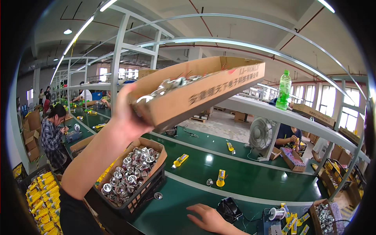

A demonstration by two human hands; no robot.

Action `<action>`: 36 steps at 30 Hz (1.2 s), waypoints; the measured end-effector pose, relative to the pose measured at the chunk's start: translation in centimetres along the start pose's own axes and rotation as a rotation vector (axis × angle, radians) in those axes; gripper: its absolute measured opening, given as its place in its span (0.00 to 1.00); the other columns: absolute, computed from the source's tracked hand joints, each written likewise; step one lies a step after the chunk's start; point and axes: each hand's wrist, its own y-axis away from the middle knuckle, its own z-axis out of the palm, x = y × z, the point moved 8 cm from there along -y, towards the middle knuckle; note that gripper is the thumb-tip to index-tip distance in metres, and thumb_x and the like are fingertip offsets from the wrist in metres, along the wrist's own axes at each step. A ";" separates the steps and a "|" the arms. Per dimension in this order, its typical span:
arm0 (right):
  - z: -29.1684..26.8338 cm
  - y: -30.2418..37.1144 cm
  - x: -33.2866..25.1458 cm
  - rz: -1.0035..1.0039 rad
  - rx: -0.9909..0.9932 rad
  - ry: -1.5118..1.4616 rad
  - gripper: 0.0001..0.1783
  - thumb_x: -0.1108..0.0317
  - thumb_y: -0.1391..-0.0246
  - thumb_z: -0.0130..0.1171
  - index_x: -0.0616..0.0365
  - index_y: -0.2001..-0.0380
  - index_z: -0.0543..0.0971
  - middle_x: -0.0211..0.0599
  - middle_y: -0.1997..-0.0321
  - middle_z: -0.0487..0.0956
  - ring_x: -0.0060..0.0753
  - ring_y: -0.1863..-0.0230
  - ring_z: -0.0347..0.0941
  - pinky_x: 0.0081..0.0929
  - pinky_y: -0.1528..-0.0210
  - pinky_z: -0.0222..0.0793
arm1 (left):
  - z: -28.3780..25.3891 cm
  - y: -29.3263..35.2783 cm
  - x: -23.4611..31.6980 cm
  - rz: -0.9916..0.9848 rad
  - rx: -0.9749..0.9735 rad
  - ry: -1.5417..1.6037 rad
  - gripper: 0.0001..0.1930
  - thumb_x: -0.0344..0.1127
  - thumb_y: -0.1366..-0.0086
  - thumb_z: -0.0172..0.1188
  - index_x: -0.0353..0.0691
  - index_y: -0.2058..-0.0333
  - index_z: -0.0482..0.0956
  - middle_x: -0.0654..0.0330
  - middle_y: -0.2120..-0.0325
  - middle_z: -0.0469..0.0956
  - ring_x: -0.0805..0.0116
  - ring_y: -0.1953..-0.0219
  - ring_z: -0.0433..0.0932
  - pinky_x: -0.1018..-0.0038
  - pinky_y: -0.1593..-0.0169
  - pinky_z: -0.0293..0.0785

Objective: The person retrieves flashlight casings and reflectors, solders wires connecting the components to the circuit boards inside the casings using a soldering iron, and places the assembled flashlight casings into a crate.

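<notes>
My left hand [127,107] grips the near left end of a shallow cardboard box [207,92], raised in front of me and tilted. Shiny metal lamp reflectors [172,84] with thin wires lie inside it. My right hand [207,218] rests low over the green worktop [176,211], fingers apart and holding nothing. Just right of it stands a small black device [230,209]. Between my arms, a single reflector [158,196] lies on the worktop. Beneath my left forearm, a cardboard-lined black crate [147,192] holds many more reflectors [131,172].
Yellow lamp parts [221,178] lie on the green conveyor. A solder wire spool [277,213] and a reflector box [323,217] stand at right. A shelf [250,103] carries a green bottle [283,90]. A fan [261,133] stands beyond; co-workers [55,133] sit along the line.
</notes>
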 end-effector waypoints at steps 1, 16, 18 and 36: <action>-0.3 1.1 0.5 0.030 -0.009 -0.005 0.16 0.64 0.43 0.60 0.60 0.53 0.76 0.47 0.58 0.79 0.51 0.57 0.78 0.39 0.56 0.75 | 2.2 -2.0 -1.2 0.040 0.040 -0.026 0.31 0.56 0.38 0.50 0.45 0.40 0.66 0.51 0.46 0.71 0.53 0.43 0.71 0.46 0.40 0.66; -2.3 14.6 2.5 0.516 0.198 -0.014 0.15 0.63 0.43 0.60 0.60 0.55 0.80 0.48 0.57 0.82 0.52 0.57 0.79 0.38 0.56 0.75 | 19.4 -18.9 -20.1 0.042 0.591 -0.428 0.56 0.56 0.39 0.51 0.46 0.33 0.14 0.31 0.35 0.47 0.44 0.37 0.64 0.60 0.37 0.66; -1.3 16.1 1.9 0.560 0.291 -0.063 0.14 0.66 0.45 0.61 0.60 0.57 0.80 0.50 0.60 0.82 0.51 0.59 0.80 0.38 0.57 0.75 | 20.1 -20.3 -21.1 0.032 0.603 -0.503 0.57 0.57 0.40 0.53 0.46 0.32 0.14 0.32 0.37 0.49 0.43 0.39 0.64 0.59 0.38 0.67; 5.9 22.6 3.4 0.875 0.453 -0.316 0.12 0.66 0.42 0.62 0.61 0.58 0.81 0.39 0.72 0.81 0.25 0.73 0.75 0.26 0.67 0.71 | 11.3 -20.8 -17.1 0.105 -0.078 -0.802 0.30 0.52 0.36 0.51 0.41 0.40 0.67 0.54 0.42 0.64 0.61 0.46 0.71 0.59 0.47 0.72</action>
